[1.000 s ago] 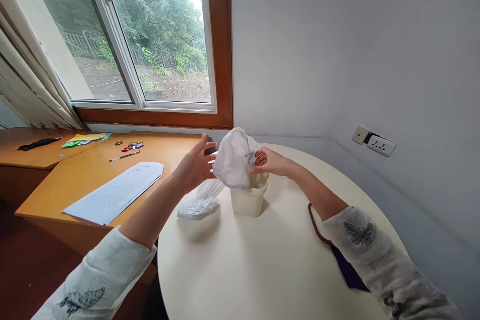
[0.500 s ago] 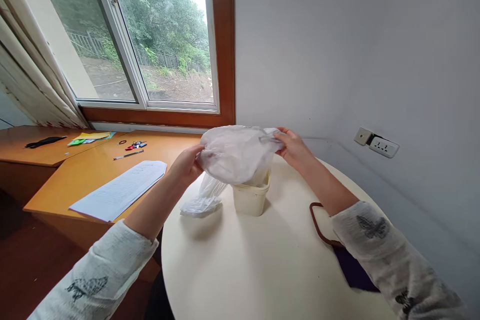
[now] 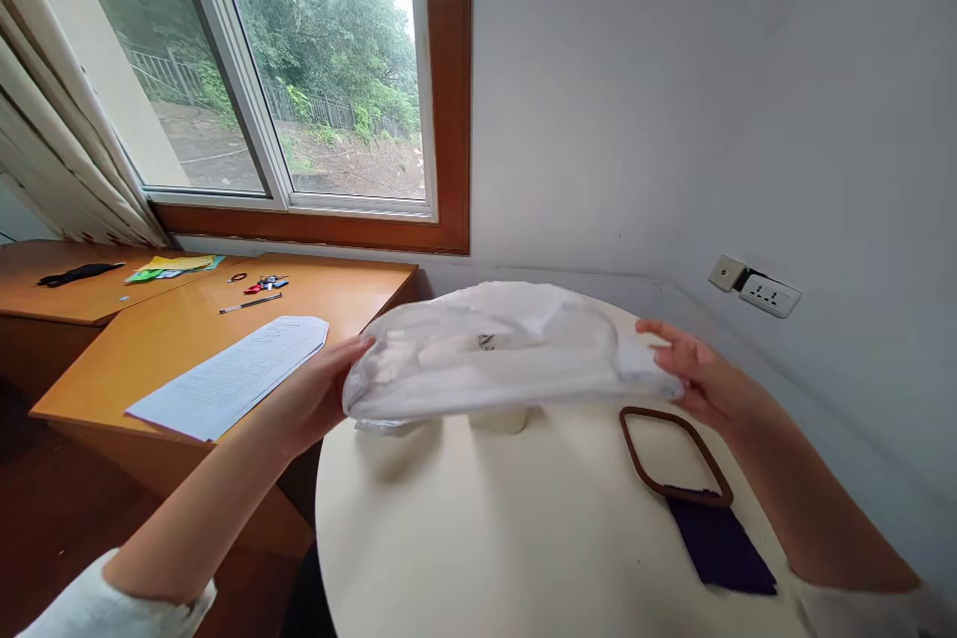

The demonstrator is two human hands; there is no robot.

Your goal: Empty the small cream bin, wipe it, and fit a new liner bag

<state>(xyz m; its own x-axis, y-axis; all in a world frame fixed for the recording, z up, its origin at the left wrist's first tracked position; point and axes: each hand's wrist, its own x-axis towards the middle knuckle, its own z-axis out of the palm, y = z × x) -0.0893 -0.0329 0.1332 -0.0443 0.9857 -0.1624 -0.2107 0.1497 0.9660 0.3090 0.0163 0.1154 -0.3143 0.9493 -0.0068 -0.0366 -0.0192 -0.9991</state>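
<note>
A translucent white plastic bag [image 3: 485, 359] is stretched sideways between my two hands above the round table. My left hand [image 3: 325, 387] grips its left end, and my right hand [image 3: 695, 374] pinches its right end. Below the bag, the bottom of a cream plastic basket [image 3: 499, 419] shows on the table; its upper part is hidden. Beside the basket lies another crumpled white plastic bag [image 3: 396, 427], mostly covered by the held one.
On the cream round table [image 3: 478, 528], a brown rounded frame [image 3: 632, 449] and dark purple cloth [image 3: 724, 543] lie at the right. The wooden desk [image 3: 351, 289] at left holds papers [image 3: 231, 374], a pen [image 3: 250, 303] and keys [image 3: 269, 285]. A wall socket [image 3: 770, 294] is at right.
My hands have moved apart, pulling the bag from a bunched shape into a wide, flat one. It has come lower and now covers most of the basket.
</note>
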